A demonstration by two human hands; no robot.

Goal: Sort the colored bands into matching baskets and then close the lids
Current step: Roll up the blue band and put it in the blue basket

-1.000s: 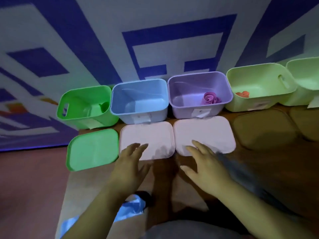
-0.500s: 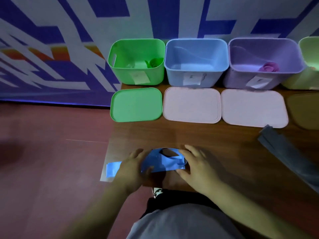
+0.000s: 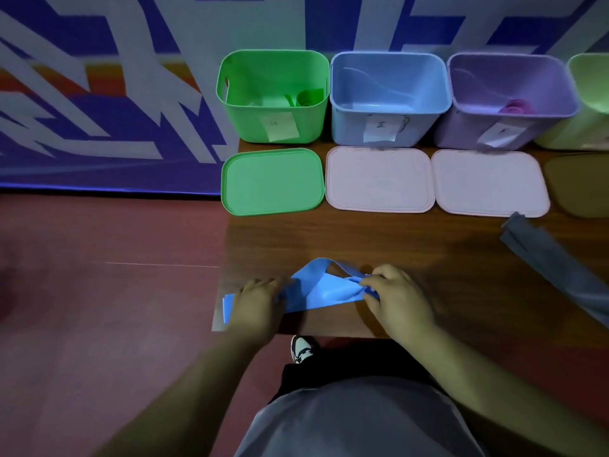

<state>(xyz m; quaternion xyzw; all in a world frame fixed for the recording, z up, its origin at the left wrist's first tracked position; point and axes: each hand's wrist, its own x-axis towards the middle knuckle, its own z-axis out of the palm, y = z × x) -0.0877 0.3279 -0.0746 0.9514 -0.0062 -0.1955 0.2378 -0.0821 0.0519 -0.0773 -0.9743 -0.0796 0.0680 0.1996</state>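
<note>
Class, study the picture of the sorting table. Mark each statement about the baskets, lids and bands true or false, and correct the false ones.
1. The left hand and the right hand are both on the blue band. True.
2. The green lid is closed on the green basket. False: it lies flat on the table in front of the open basket.
3. A pink band lies in the purple basket. True.
4. The blue basket stands left of the green basket. False: it stands to its right, between the green and purple baskets.
</note>
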